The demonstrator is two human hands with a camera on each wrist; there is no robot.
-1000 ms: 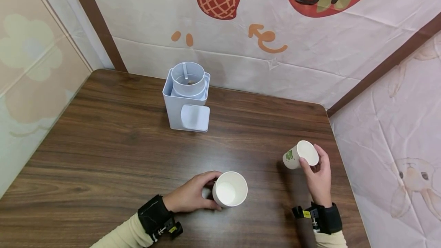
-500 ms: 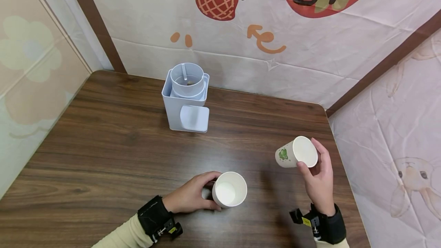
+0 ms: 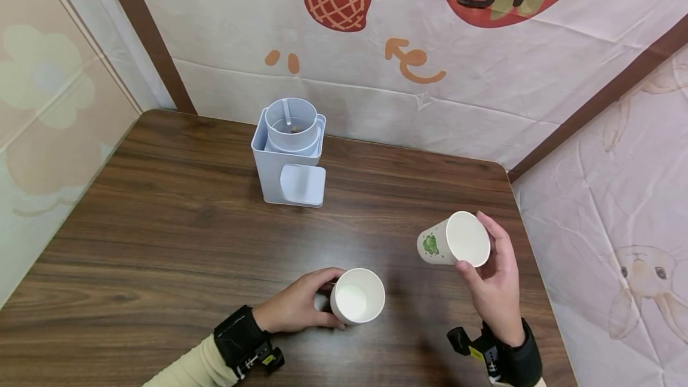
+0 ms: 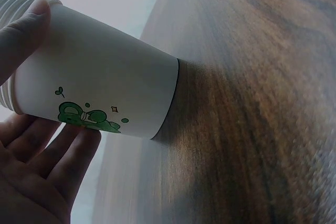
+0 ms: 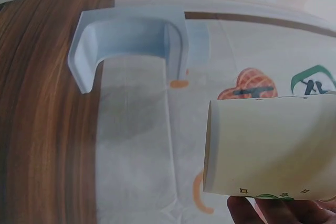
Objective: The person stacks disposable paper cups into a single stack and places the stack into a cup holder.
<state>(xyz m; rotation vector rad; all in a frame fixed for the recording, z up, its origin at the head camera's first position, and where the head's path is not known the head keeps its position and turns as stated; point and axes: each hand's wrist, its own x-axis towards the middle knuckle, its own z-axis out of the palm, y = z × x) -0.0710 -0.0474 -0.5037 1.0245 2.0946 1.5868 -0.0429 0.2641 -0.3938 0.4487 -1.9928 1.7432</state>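
Note:
My left hand [image 3: 295, 304] grips a stack of white paper cups [image 3: 358, 296] that stands upright on the table. Several nested rims and a green cartoon print on the stack [image 4: 100, 72] show in the left wrist view, with the thumb on one side and fingers on the other. On the right, my right hand [image 3: 498, 285] holds a single paper cup [image 3: 443, 240] between thumb and fingers. This cup is tilted, base toward the left, and raised above the table; its shadow falls nearer me. The right wrist view shows its plain side [image 5: 268, 145].
A pale blue plastic box-like holder [image 3: 269, 175] stands near the table's back edge. A round pale blue container [image 3: 292, 139] with a handle-like strip sits in it. The brown wood-grain table [image 3: 177, 243] meets a printed cloth wall [image 3: 365, 94].
My right hand has carried its paper cup leftward and lifted it, with the cup's base swung further to the left. My left hand and the stack have stayed put.

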